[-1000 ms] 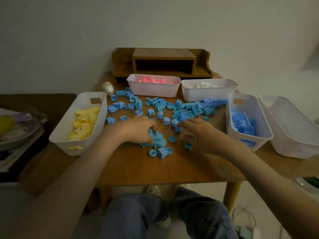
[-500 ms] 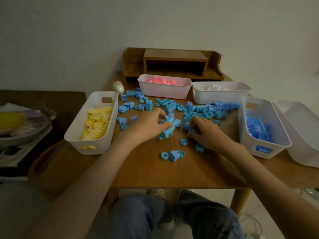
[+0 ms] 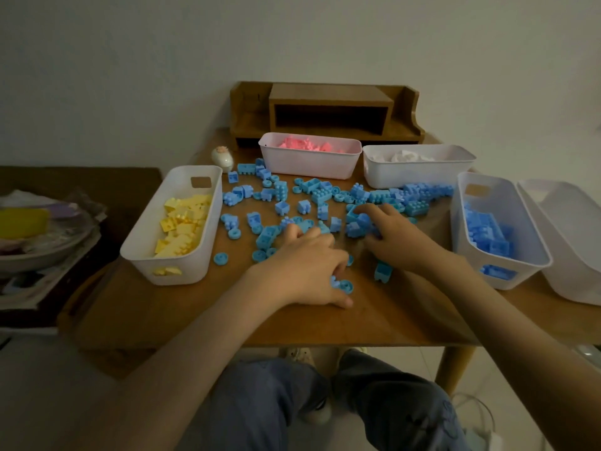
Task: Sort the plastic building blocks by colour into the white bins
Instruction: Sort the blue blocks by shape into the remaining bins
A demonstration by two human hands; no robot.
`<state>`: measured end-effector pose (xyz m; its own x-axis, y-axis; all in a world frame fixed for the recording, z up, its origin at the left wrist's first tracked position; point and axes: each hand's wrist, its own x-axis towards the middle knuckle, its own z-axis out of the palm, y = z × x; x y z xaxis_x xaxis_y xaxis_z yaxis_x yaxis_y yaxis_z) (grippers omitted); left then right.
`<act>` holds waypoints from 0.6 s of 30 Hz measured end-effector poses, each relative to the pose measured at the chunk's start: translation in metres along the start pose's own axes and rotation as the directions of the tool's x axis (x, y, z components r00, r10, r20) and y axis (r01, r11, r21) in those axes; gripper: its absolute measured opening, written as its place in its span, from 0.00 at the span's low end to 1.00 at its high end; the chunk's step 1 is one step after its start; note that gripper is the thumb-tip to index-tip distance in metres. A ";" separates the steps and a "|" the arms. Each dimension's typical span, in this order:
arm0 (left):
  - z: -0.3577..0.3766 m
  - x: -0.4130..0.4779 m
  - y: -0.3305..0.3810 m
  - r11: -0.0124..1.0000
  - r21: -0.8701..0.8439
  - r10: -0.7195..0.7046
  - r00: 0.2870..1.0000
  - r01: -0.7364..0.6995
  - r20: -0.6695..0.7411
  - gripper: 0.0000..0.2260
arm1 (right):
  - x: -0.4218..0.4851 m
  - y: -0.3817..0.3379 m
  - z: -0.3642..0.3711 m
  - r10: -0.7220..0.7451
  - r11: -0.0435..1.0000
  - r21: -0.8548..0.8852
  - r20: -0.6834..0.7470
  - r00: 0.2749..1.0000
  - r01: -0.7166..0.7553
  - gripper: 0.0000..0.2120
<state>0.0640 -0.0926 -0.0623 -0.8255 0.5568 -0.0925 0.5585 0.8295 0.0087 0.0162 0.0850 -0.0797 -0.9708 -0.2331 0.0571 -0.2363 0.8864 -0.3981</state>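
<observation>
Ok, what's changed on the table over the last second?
The left hand has slid toward the table's near edge onto the small blue pieces there. The right hand reached farther into the loose blue blocks and curls over a cluster; its grip is unclear. The bins, including the yellow bin and blue bin, look unchanged.

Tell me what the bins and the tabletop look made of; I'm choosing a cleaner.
Bins, such as the yellow-block bin: seemingly smooth, matte white moulded plastic, with rounded corners and cut-out handles. Tabletop: apparently wood or wood veneer, warm brown with a low sheen.
</observation>
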 end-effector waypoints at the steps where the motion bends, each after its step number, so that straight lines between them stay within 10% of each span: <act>1: 0.002 0.001 -0.001 1.000 -0.021 -0.001 1.000 0.000 -0.010 0.15 | 0.003 -0.002 0.002 0.001 1.000 -0.029 0.041 0.999 0.000 0.24; 18: -0.026 0.041 -0.014 0.847 -0.513 -0.273 0.941 0.136 -0.200 0.21 | 0.009 0.015 -0.014 0.030 0.990 0.143 -0.120 0.992 -0.013 0.07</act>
<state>0.0201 -0.0802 -0.0408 -0.9455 0.3066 0.1100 0.3187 0.8015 0.5059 0.0035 0.1014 -0.0727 -0.9756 -0.1563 0.1544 -0.2151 0.8231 -0.5255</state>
